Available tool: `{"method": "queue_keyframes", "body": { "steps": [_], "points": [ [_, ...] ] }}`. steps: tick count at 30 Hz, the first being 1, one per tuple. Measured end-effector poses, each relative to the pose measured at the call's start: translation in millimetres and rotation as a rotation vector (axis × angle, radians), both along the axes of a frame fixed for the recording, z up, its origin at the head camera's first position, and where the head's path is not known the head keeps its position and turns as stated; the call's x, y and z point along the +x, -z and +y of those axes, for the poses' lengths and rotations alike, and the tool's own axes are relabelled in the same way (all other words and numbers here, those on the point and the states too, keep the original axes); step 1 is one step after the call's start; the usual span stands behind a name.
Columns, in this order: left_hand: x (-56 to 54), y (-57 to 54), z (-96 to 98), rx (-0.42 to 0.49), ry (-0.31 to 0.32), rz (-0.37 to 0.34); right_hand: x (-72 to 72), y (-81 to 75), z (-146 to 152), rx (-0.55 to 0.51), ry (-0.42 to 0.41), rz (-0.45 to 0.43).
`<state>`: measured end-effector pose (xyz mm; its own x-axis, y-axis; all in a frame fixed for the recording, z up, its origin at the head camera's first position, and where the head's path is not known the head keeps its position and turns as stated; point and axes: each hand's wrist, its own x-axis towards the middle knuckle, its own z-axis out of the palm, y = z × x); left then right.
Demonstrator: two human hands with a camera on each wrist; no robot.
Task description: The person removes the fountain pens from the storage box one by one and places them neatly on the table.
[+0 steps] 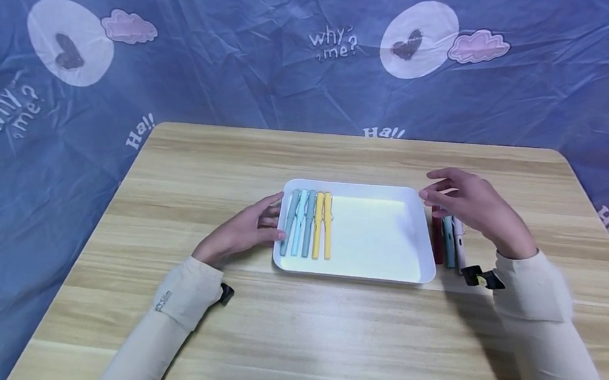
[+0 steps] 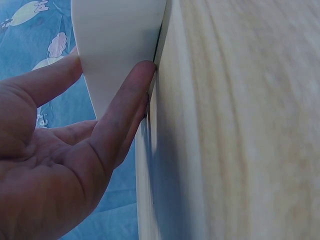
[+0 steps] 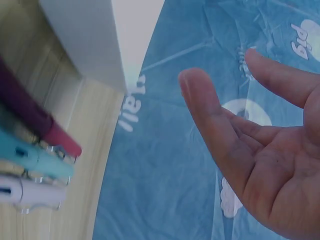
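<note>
A white rectangular tray (image 1: 376, 232) lies on the table. Along its left side are several capped pens: grey-blue ones (image 1: 289, 222), a light blue one (image 1: 300, 221) and two yellow pens (image 1: 327, 225). My left hand (image 1: 244, 227) touches the tray's left outer wall with extended fingers (image 2: 125, 100). Above the table by the tray's right wall, my right hand (image 1: 470, 203) hovers with loosely spread fingers and holds nothing. Below it lie a red pen (image 3: 62, 141), a teal pen (image 3: 42, 159) and a pale lavender pen (image 3: 40, 192), side by side, partly hidden by the hand in the head view.
The wood-grain table (image 1: 276, 341) has rounded corners. A blue printed cloth (image 1: 267, 51) hangs behind and beside it. Black wrist-camera pieces (image 1: 483, 277) sit at the sleeve cuffs.
</note>
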<state>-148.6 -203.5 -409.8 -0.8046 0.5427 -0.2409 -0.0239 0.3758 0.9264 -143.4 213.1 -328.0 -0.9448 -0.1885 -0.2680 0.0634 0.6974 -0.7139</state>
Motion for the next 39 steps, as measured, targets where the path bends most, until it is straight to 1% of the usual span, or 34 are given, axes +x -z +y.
{"method": "queue_keyframes", "body": {
  "steps": [5, 10, 15, 22, 25, 31, 33, 39],
  "points": [
    [0.0, -0.5, 0.1, -0.008, 0.002, 0.005, -4.5, -1.2, -16.8, 0.018, -0.026, -0.032],
    [-0.1, 0.3, -0.9, -0.001, -0.005, -0.007, -9.5, -2.2, -31.6, -0.003, -0.059, -0.055],
    [-0.4, 1.8, -1.1, 0.016, -0.008, -0.015, -13.4, -1.4, -43.8, -0.025, -0.074, -0.066],
    [-1.6, 3.8, -1.0, 0.014, 0.000, 0.006, -18.3, 4.4, -60.9, -0.011, -0.124, -0.048],
    [-1.3, 3.9, -1.2, 0.021, 0.002, -0.002, -20.0, 6.3, -67.8, 0.002, -0.134, -0.054],
    [-0.9, 2.4, -0.6, 0.043, -0.003, -0.044, -24.4, 11.0, -78.9, 0.032, -0.140, -0.081],
    [-0.8, 2.5, -0.3, 0.035, -0.006, -0.043, -25.8, 13.3, -81.9, 0.047, -0.143, -0.084],
    [-0.4, 3.2, -1.7, 0.007, -0.013, -0.021, -29.6, 21.9, -91.8, 0.051, -0.169, -0.115]
  ]
}}
